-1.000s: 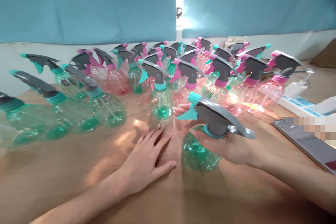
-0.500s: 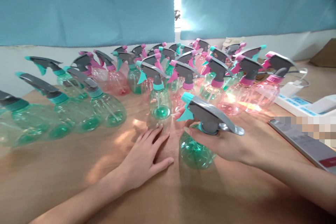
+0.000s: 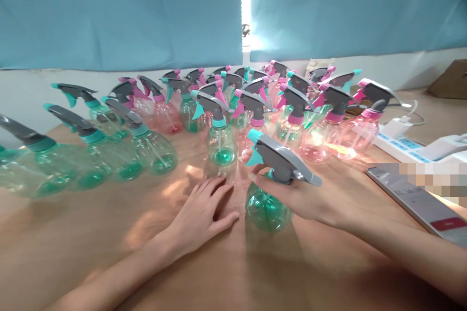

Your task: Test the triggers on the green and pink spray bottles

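My right hand [image 3: 310,199] is wrapped round the neck of a green spray bottle [image 3: 268,209] with a grey head, a turquoise nozzle and a turquoise trigger. The bottle stands upright on the wooden table [image 3: 204,277], its nozzle pointing to the left. Some of the right fingers are hidden behind it. Flat on the tabletop to its left lies my left hand [image 3: 202,214], fingers spread and holding nothing. Just beyond the left fingertips is another green spray bottle [image 3: 222,143]. Beside that one stands a pink spray bottle [image 3: 255,129], partly hidden by the held bottle.
Several green spray bottles [image 3: 153,150] line the left side. More pink and green bottles crowd the back, including a pink one [image 3: 361,131] at the right. A white power strip [image 3: 404,143] and a phone [image 3: 412,199] lie at right. Blue blinds [image 3: 120,14] hang behind.
The view has shifted slightly, so the bottles at the left sit further right and those at the right further left. My right hand still grips the green spray bottle; the left hand stays flat.
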`<state>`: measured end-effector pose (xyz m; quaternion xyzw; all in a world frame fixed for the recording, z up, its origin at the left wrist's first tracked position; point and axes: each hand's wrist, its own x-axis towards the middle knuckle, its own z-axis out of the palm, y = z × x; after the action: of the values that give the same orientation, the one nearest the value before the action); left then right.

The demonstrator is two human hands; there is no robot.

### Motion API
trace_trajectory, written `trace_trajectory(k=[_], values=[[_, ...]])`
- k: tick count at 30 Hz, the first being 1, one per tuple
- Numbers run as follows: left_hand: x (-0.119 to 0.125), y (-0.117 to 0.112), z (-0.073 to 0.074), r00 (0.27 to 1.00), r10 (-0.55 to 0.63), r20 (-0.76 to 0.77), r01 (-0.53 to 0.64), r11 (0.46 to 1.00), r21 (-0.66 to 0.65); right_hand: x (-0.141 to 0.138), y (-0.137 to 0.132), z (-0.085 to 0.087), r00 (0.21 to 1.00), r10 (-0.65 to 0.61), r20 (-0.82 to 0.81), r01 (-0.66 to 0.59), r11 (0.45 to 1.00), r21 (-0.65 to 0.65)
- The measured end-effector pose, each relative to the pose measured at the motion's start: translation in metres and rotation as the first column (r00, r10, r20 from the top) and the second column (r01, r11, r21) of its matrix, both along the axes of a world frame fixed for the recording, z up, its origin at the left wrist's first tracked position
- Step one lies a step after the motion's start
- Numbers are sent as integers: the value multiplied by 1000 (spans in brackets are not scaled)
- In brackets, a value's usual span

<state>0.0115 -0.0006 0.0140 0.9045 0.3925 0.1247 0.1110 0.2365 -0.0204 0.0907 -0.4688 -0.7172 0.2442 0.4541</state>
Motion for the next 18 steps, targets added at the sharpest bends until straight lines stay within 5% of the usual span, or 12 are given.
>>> trace_trajectory(k=[4,10,18], values=[[11,-12,3,992,-15,128,19,999,-30,-1,4,-14,988,33,-149,-42,998,-52],[22,-29,10,971,36,234,-21,998,-66,-7,5,-24,994,48,-100,-45,999,30],[11,-36,31,961,34,274,-63,993,98,-43,8,-31,973,148,-175,-141,989,54]])
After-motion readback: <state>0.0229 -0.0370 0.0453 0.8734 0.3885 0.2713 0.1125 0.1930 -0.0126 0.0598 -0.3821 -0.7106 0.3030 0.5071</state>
